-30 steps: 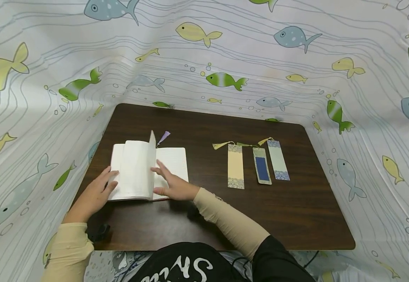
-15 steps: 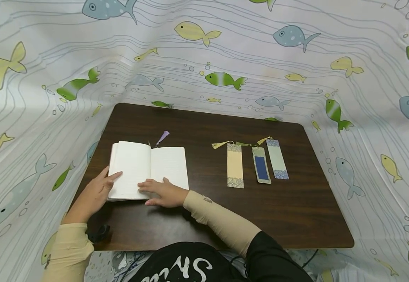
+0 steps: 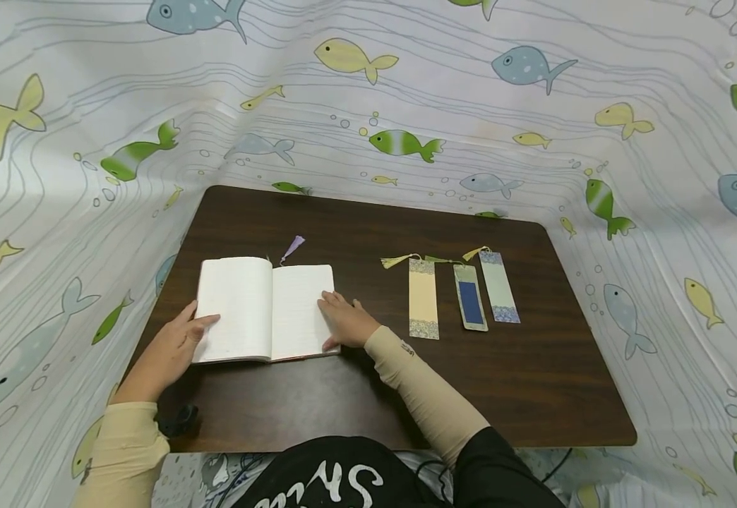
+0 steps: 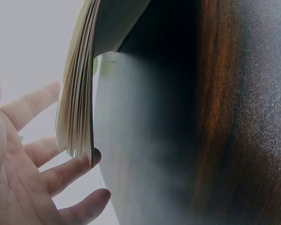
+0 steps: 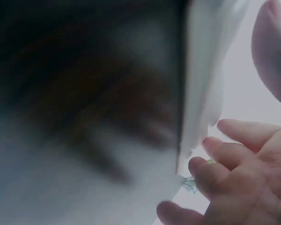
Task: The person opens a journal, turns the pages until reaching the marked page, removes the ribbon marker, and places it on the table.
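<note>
An open notebook [image 3: 236, 303] lies on the left of the dark table, blank page on the left and faintly lined page on the right. My left hand [image 3: 174, 346] is at its left edge, the index finger reaching over the page. The left wrist view shows the left hand [image 4: 42, 164] with fingers spread about the corner of the page stack [image 4: 77, 93]. My right hand [image 3: 349, 319] rests with extended fingers on the right page's outer edge. In the right wrist view the right hand [image 5: 239, 168] has spread fingers beside the notebook's edge [image 5: 196, 93].
A purple tassel [image 3: 294, 246] sticks out past the notebook's top edge. To the right lie three tasselled bookmarks: a beige one [image 3: 423, 296], one with a blue panel [image 3: 471, 300] and a pale one [image 3: 500, 286]. A fish-print curtain [image 3: 318, 99] surrounds the table [image 3: 356, 240].
The raised pages have come down onto the left side. My right hand has swept left across the notebook, then back to its right edge. The left hand has hardly moved.
</note>
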The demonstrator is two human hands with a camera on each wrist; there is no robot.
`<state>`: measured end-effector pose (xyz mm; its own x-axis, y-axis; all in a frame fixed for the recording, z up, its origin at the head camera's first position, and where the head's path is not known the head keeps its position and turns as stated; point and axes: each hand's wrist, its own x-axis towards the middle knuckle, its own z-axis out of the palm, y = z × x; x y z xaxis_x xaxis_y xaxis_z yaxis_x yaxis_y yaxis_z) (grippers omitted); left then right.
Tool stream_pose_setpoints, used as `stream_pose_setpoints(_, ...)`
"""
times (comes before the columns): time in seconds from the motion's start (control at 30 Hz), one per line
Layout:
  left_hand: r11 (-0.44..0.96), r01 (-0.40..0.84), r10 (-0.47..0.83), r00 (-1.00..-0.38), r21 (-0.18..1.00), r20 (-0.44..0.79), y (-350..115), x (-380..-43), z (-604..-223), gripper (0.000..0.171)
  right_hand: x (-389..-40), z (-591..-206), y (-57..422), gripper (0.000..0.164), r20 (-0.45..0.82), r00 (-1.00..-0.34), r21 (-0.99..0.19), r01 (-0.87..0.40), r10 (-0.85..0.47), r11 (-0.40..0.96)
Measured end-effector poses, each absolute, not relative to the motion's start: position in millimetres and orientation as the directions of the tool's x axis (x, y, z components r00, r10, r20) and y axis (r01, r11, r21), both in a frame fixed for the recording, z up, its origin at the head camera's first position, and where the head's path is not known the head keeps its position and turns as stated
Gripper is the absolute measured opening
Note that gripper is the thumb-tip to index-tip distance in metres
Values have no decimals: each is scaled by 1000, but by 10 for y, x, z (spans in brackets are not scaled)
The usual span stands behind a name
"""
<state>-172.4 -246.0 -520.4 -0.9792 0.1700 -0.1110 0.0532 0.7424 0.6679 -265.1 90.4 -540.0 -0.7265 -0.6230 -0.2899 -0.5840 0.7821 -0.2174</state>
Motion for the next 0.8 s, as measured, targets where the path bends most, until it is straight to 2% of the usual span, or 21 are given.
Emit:
stream_pose_setpoints(0.1, 746, 46, 165, -979, 664, -118, -2462, -1721, -5204, 58, -2638, -5413, 937, 105, -316, -739, -152, -579, -595, 801)
stream_pose_setpoints(0.3, 744, 62, 174, -979, 666, -103, -2476, -1720, -5217, 57, -2623, -5438, 889, 79, -171, -788, -12, -599, -592, 801)
stream_pose_setpoints(0.4, 742, 64, 174, -980, 667, -100, -2470, -1719, -5215, 57, -2614, -5448, 870, 75, -140, -810, -11, -574, -570, 819)
stream_pose_setpoints(0.53, 747, 65, 169, -981, 662, -94, -2457, -1715, -5203, 57, -2587, -5457, 854, 99, -139, -864, -80, -477, -484, 875)
stream_pose_setpoints(0.63, 750, 61, 165, -981, 658, -97, -2448, -1719, -5195, 57, -2567, -5429, 823, 118, -120, -892, -185, -411, -435, 893)
stream_pose_setpoints(0.8, 753, 39, 157, -980, 657, -122, -2456, -1727, -5194, 59, -2516, -5250, 712, 118, -99, -880, -397, -393, -465, 829)
